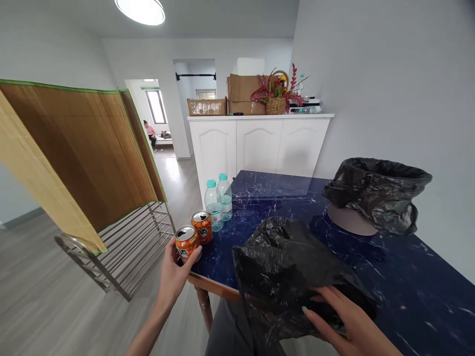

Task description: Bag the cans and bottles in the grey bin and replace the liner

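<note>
My left hand [176,269] grips the nearer orange soda can [186,241], thumb on its right side and fingers around its left. The can stands upright at the table's left edge, its top opened. Right behind it is a second orange soda can [202,228], also opened. Two clear plastic bottles [214,207] with teal caps stand beyond the cans. A crumpled black plastic bag [278,262] lies over the front of the table and hangs past its edge. My right hand [339,316] holds the bag at its mouth, fingertips partly hidden inside it.
The dark blue marble-patterned table [256,193] carries a bin [349,220] lined with a black bag at the right. Left of the table stands a metal rack [122,267] draped with a bamboo mat [89,148]. A white cabinet [260,143] holding boxes is behind. A person [150,131] sits in the far room.
</note>
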`<state>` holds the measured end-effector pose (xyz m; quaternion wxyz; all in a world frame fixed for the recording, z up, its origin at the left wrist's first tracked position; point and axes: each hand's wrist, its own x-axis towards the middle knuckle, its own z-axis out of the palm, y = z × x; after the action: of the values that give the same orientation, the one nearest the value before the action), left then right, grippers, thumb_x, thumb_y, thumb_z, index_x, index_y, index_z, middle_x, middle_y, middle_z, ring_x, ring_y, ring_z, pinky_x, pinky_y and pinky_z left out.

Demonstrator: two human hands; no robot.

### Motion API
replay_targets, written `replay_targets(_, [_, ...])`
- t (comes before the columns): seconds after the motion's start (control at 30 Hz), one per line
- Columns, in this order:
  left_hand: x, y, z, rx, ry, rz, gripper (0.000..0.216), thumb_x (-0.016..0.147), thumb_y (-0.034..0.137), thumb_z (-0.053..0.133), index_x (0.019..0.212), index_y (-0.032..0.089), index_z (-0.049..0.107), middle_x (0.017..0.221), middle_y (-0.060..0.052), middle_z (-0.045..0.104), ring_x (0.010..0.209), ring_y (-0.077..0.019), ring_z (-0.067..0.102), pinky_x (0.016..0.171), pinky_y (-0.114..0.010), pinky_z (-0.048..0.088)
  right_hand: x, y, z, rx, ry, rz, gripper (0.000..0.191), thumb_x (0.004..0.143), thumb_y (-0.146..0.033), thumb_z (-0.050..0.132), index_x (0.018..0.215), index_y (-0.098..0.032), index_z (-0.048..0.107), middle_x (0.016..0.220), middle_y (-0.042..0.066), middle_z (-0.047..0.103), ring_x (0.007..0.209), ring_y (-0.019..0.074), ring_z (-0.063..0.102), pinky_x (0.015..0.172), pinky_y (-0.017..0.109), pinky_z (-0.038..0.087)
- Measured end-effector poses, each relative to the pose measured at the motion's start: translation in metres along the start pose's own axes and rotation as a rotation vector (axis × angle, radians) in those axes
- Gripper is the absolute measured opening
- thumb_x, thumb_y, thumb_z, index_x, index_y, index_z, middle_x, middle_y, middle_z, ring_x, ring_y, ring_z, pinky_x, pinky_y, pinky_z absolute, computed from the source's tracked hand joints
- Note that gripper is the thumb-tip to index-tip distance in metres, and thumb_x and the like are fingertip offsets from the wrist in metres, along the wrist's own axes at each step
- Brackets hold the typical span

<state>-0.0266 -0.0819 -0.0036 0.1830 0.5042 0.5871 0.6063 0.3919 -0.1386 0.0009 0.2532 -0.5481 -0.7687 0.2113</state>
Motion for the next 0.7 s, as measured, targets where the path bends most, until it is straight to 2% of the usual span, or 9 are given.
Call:
replay_targets(0.17, [0.004,-0.002,0.003,-0.006,-0.032,-0.021,0.074,0.080,0.059,0.084,0.137,0.022,0.053,0.139,-0.014,0.066,0.128,-0.0345,0.066,0.108,-0.051,0.055,-0.003,0.008,-0.002,0.008,-0.027,0.045,0.051,0.101,-0.064,0.055,0.138,-0.034,0.072,0.129,0.008,0.079,0.112,0.0349,0.078,0.069,0.034,0.071])
replay_targets(0.27, [0.002,-0.006,0.002,0.078,0.018,0.015,0.084,0.079,0.060,0.085,0.144,0.023,0.047,0.147,-0.015,0.060,0.142,-0.0380,0.056,0.120,-0.058,0.045,-0.006,0.009,-0.003,0.056,-0.001,0.037,0.048,0.102,-0.062,0.054,0.137,-0.033,0.073,0.130,0.008,0.078,0.111,0.0329,0.079,0.065,0.031,0.070])
replay_targets(0.37, [-0.006,0.000,-0.003,0.314,0.209,0.225,0.090,0.079,0.054,0.086,0.150,0.021,0.043,0.155,-0.019,0.048,0.150,-0.0421,0.043,0.126,-0.065,0.032,-0.010,0.012,-0.001,0.093,0.058,0.028,0.046,0.105,-0.056,0.054,0.142,-0.034,0.069,0.134,0.008,0.076,0.113,0.0321,0.079,0.065,0.029,0.071])
replay_targets(0.43, [-0.016,0.012,-0.006,0.423,0.305,0.446,0.080,0.081,0.044,0.087,0.146,0.019,0.046,0.151,-0.020,0.048,0.146,-0.0425,0.045,0.124,-0.067,0.034,-0.012,0.014,0.003,0.110,0.081,0.012,0.048,0.105,-0.054,0.055,0.148,-0.036,0.064,0.140,0.008,0.074,0.119,0.0335,0.076,0.068,0.030,0.071])
replay_targets(0.47, [-0.022,0.019,-0.006,0.438,0.299,0.552,0.071,0.083,0.037,0.085,0.142,0.021,0.049,0.146,-0.018,0.051,0.142,-0.0409,0.049,0.121,-0.065,0.038,-0.013,0.014,0.006,0.119,0.095,0.007,0.048,0.106,-0.052,0.055,0.151,-0.037,0.061,0.144,0.007,0.071,0.125,0.0347,0.073,0.072,0.032,0.072])
replay_targets(0.53, [-0.034,0.033,-0.005,0.419,0.131,0.692,0.052,0.089,0.025,0.079,0.134,0.025,0.054,0.135,-0.014,0.058,0.132,-0.0352,0.059,0.114,-0.057,0.049,-0.013,0.012,0.013,0.134,0.125,0.003,0.051,0.108,-0.050,0.052,0.158,-0.041,0.053,0.156,0.005,0.061,0.138,0.0369,0.063,0.080,0.034,0.071])
replay_targets(0.6, [-0.046,0.046,0.001,0.400,-0.160,0.707,0.043,0.094,0.021,0.072,0.134,0.028,0.055,0.132,-0.012,0.062,0.126,-0.0310,0.064,0.107,-0.050,0.056,-0.012,0.008,0.019,0.146,0.138,-0.001,0.053,0.110,-0.047,0.047,0.163,-0.046,0.043,0.167,0.003,0.049,0.147,0.0379,0.052,0.081,0.031,0.071])
replay_targets(0.67, [-0.056,0.055,0.013,0.406,-0.392,0.643,0.054,0.095,0.026,0.072,0.144,0.029,0.049,0.141,-0.014,0.061,0.130,-0.0320,0.065,0.105,-0.049,0.058,-0.010,0.002,0.023,0.140,0.122,-0.014,0.057,0.111,-0.045,0.046,0.166,-0.049,0.034,0.172,0.002,0.041,0.151,0.0386,0.047,0.075,0.027,0.070])
replay_targets(0.7, [-0.061,0.058,0.021,0.414,-0.460,0.608,0.067,0.093,0.031,0.077,0.151,0.029,0.043,0.146,-0.016,0.059,0.133,-0.0343,0.064,0.106,-0.051,0.059,-0.009,0.000,0.024,0.125,0.120,-0.024,0.059,0.111,-0.044,0.046,0.167,-0.049,0.031,0.173,0.002,0.039,0.151,0.0388,0.047,0.075,0.027,0.070])
